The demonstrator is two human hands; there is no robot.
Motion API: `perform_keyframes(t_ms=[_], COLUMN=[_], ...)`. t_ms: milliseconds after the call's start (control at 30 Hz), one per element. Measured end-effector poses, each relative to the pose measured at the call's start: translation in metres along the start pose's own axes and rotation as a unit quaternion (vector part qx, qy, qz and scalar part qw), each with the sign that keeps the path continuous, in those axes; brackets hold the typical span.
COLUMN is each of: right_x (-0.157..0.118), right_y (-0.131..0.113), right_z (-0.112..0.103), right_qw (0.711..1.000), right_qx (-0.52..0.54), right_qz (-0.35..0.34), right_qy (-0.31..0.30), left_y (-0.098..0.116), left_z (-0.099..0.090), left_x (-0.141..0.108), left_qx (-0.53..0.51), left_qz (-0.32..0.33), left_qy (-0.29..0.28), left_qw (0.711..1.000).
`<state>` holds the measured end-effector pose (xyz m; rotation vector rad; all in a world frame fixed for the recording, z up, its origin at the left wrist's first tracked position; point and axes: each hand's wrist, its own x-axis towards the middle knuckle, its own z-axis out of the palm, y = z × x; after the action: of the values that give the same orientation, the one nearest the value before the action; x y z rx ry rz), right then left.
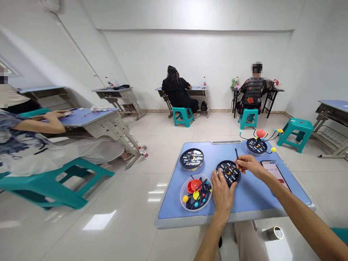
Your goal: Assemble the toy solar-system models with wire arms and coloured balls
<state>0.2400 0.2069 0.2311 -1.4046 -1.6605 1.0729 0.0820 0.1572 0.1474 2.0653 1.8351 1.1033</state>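
Note:
On the blue desk, my left hand (223, 191) rests over the near left edge of a round black disc (228, 171) printed with small planets, its fingers spread on the rim. My right hand (250, 165) pinches a thin black rod (236, 153) that stands nearly upright beside the disc's right edge. A clear bowl (181, 198) left of my left hand holds red half shells (196, 185), black sticks and small coloured balls. Behind the bowl lies another printed black disc (191, 158).
An assembled planet model (256, 145) with curved arms stands at the desk's back right corner. A phone (274, 174) showing a timer lies under my right forearm. Several people sit at other desks. Teal stools (297, 127) and a can (275, 233) are on the floor.

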Motion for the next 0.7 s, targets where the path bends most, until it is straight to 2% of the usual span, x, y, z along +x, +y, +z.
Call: perform_keyframes(t_ms=[167,333,500,700], right_x=[-0.004,0.006,0.018,0.023], right_y=[-0.005,-0.022,-0.036,-0.042], right_z=[-0.008,-0.016,0.004,0.018], right_qw=[0.995,0.970,0.941,0.927], right_qx=[-0.098,-0.242,-0.338,-0.374], right_qz=[0.010,-0.003,-0.015,-0.030], right_qy=[0.019,0.029,-0.004,-0.017], left_y=[0.001,0.001,0.001,0.003], left_z=[-0.001,0.001,-0.001,-0.004], left_x=[-0.001,-0.001,-0.001,-0.001], left_qx=[-0.004,-0.001,-0.003,-0.003], left_qz=[-0.002,-0.014,-0.005,-0.003], left_qy=[-0.001,-0.015,-0.015,-0.020], left_qw=[1.000,1.000,1.000,1.000])
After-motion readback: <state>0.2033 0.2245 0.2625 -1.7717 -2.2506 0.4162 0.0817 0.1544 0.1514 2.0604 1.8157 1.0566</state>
